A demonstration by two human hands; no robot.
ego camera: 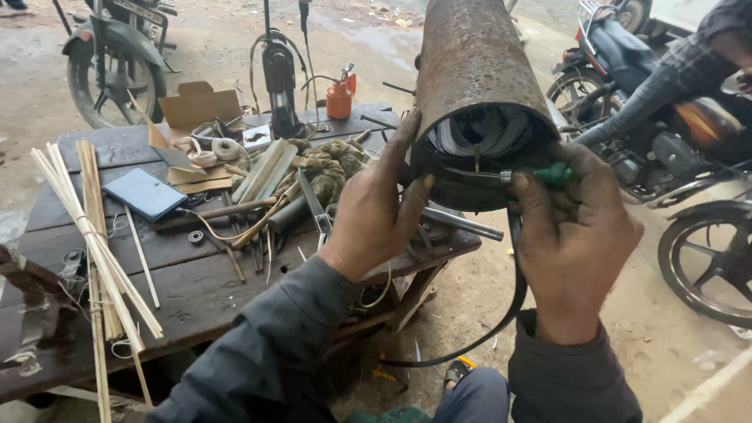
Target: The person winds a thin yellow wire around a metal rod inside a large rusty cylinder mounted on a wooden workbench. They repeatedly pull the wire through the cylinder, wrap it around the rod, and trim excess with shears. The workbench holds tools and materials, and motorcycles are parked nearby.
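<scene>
A rusty metal cylinder [474, 70] lies tilted toward me, its open end showing dark coiled windings [482, 133] inside. My left hand [376, 207] presses its fingers against the left rim of the opening. My right hand [572, 243] grips a green-handled tool [548, 174] whose thin metal shaft reaches across the opening. A black cable [513, 298] hangs from the cylinder and curves down between my arms.
A dark wooden workbench [196, 290] carries bamboo strips [94, 235], shears [313, 205], a flat blue-grey case [145, 193], a cardboard box [196, 106], tape rolls and an orange oil can [340, 95]. Motorcycles stand at right [689, 149] and back left [113, 59]. Another person's sleeve [705, 47] shows at top right.
</scene>
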